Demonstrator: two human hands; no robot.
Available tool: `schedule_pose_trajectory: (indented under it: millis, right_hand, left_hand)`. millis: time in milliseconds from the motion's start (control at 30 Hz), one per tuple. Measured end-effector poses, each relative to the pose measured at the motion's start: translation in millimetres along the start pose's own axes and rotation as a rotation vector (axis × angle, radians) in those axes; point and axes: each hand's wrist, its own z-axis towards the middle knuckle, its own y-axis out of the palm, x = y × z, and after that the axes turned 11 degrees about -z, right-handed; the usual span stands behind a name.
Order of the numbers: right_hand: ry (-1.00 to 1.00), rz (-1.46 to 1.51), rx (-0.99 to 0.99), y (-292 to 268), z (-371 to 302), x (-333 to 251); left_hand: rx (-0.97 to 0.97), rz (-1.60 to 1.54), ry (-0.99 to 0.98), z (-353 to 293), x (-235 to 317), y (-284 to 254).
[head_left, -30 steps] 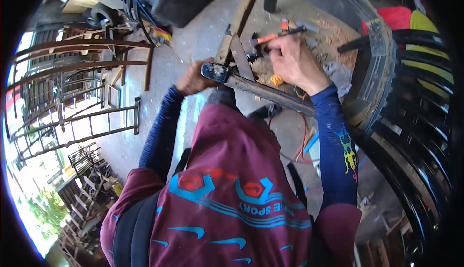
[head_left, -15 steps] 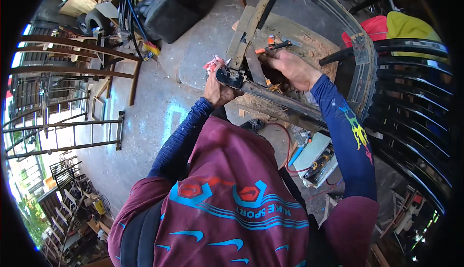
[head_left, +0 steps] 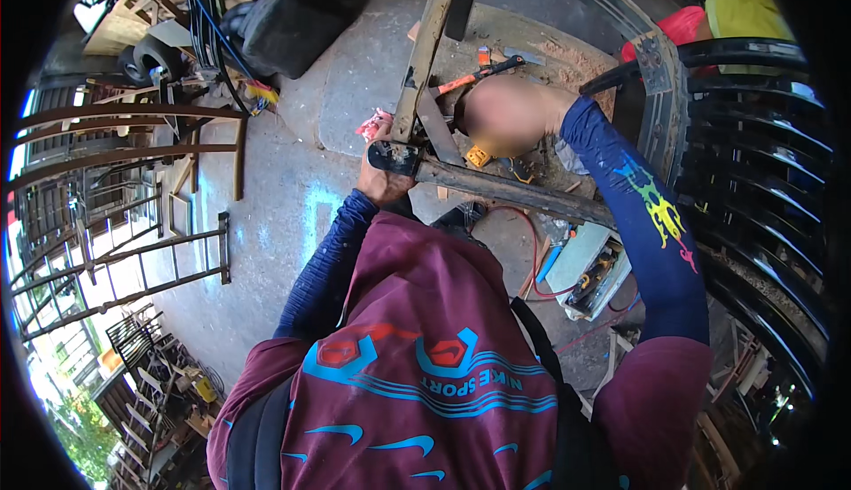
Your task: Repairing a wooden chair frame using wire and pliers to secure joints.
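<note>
A chair lies turned over in front of me, its bare wooden seat frame [head_left: 505, 187] showing and its glossy black slatted back [head_left: 753, 149] to the right. My left hand [head_left: 383, 180] is closed around the frame's near left corner, by the black leg end [head_left: 393, 158]. A crumpled pink-and-white rag [head_left: 376, 125] shows at its fingertips. My right hand [head_left: 510, 116] is inside the frame, beside a flat bar [head_left: 436, 127]. It is smeared, so its fingers and anything in them cannot be made out. An orange-and-black handled tool [head_left: 479, 75] lies just beyond it.
Under the frame is a board [head_left: 567, 65] strewn with sawdust, with a yellow tool [head_left: 479, 155] on it. A pale open toolbox [head_left: 585, 273] and a red hose [head_left: 534, 242] are on the floor nearby. A dark padded seat [head_left: 292, 29] and chair frames [head_left: 133, 136] stand left.
My right hand has drawn slightly nearer and left, away from the orange-handled tool. The chair's left corner and my left hand have shifted a little left in view.
</note>
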Motion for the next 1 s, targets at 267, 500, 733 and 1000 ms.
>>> schedule_pose_trajectory:
  millis: [267,500,733,1000]
  right_hand:
    - [0.300,0.009,0.484,-6.5,-22.3,-8.3]
    - [0.509,0.794,0.393,19.7,-45.1,-31.4]
    - [0.625,0.977,0.548,33.1,-28.1,-23.9]
    - [0.587,1.088,0.576,37.2,-26.1,-18.6]
  left_hand:
    - [-0.055,0.142,0.277,-22.9,-65.6,-30.6]
    - [0.100,-0.758,-0.580,23.2,-6.9,-81.3]
    - [0.094,-0.788,-0.640,62.8,42.3,-72.5]
    - [0.036,-0.874,-0.737,73.5,53.0,-69.7]
